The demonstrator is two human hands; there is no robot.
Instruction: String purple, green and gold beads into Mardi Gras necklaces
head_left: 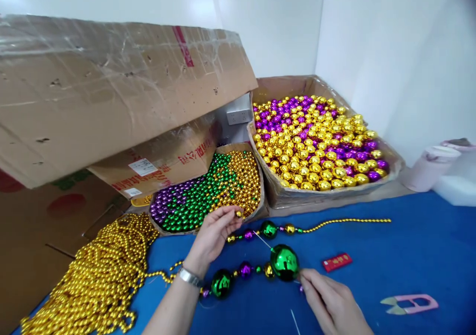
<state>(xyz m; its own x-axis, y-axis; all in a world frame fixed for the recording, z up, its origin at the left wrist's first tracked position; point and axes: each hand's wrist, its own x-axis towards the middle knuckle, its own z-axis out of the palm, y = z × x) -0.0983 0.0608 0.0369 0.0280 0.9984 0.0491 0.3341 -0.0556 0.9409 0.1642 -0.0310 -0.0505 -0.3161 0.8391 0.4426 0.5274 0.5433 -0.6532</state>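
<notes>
My left hand (219,228), wearing a metal band at the wrist, pinches a small gold bead (238,214) in front of the box of small beads. My right hand (330,295) is closed at the lower right edge of a large shiny green bead (284,262). A thin needle (262,240) sticks out of that bead's upper left side, a tiny green bead at its base. Below lies a row of strung beads, with a green bead (222,283) and a purple bead (245,269). Behind the hands, a finished-looking strand has a green bead (268,229) and a gold bead chain (345,221).
A carton (266,196) of small purple, green and gold beads stands behind, beside a larger carton (275,198) of gold and purple balls. Gold bead chains (96,275) are heaped left. Pink snips (411,304) and a red packet (337,262) lie right on the blue cloth (372,246).
</notes>
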